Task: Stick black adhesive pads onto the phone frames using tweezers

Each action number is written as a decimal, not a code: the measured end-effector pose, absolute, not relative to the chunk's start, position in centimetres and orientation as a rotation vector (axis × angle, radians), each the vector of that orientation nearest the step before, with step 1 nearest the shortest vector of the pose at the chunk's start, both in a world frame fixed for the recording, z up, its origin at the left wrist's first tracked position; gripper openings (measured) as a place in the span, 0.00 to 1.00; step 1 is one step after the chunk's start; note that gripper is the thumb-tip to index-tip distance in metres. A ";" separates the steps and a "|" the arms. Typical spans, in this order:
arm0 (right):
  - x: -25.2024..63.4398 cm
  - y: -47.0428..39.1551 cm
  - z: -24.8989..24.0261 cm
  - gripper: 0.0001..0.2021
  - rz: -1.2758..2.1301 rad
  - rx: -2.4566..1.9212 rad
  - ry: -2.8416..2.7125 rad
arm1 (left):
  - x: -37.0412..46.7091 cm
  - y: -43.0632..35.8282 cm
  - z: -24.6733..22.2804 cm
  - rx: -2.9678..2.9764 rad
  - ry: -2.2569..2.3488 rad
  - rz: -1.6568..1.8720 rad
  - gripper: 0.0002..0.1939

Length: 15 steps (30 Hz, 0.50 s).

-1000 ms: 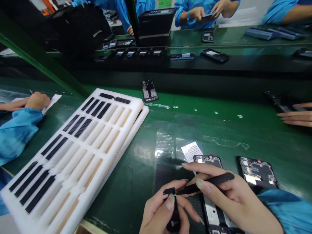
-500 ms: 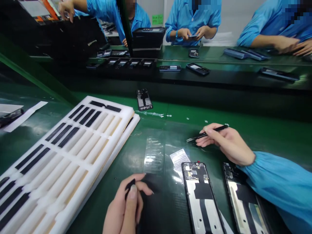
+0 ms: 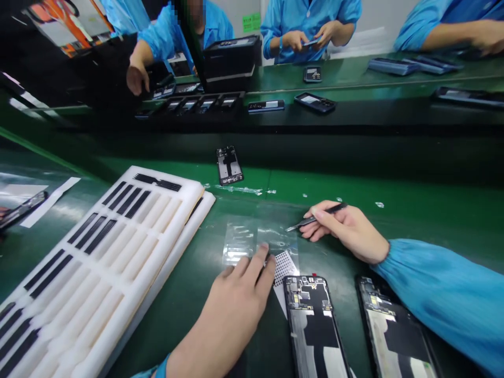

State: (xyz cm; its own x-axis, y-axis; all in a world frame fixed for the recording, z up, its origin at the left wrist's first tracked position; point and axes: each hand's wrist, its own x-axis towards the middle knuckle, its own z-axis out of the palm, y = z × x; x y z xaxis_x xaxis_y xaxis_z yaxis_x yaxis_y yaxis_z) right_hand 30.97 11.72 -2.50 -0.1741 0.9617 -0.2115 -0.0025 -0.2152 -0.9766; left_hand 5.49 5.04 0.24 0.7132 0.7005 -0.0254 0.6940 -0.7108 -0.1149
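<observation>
My left hand [image 3: 240, 299] reaches over the mat, palm down, fingers stretched forward and slightly apart. Its fingertips are at the clear plastic film [image 3: 238, 236] and the left edge of a white dotted sticker sheet [image 3: 284, 268]. The thumb and the underside of this hand are hidden. My right hand [image 3: 346, 226] is closed round black tweezers [image 3: 321, 216], their metal tips pointing left above the film. Below the sheet lies an opened phone [image 3: 315, 320] with its circuit board and black film showing. A second opened phone [image 3: 394, 325] lies right of it, partly under my right sleeve.
White foam trays [image 3: 157, 262] with slots and black strips are stacked at left. Another opened phone [image 3: 229, 165] lies farther back. Behind it runs a raised dark ledge [image 3: 354, 115] with phones and a black tray [image 3: 205, 107]. Co-workers in blue [image 3: 311, 31] are opposite.
My left hand has moved forward and right from the near mat to the film and sticker sheet. The black piece it pinched is no longer visible. The tweezers still sit in my right hand.
</observation>
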 end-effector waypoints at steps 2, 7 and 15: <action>31.0 12.6 -2.8 0.25 1.502 -1.238 -1.172 | 5.9 6.2 0.2 -2.786 -1.146 0.151 0.37; 30.9 14.1 -3.3 0.28 1.518 -1.220 -1.158 | 7.2 8.7 -0.2 -2.733 -1.184 0.230 0.38; 30.7 13.7 -4.2 0.22 1.388 -1.156 -1.339 | 7.9 10.3 -0.7 -2.706 -1.147 0.208 0.40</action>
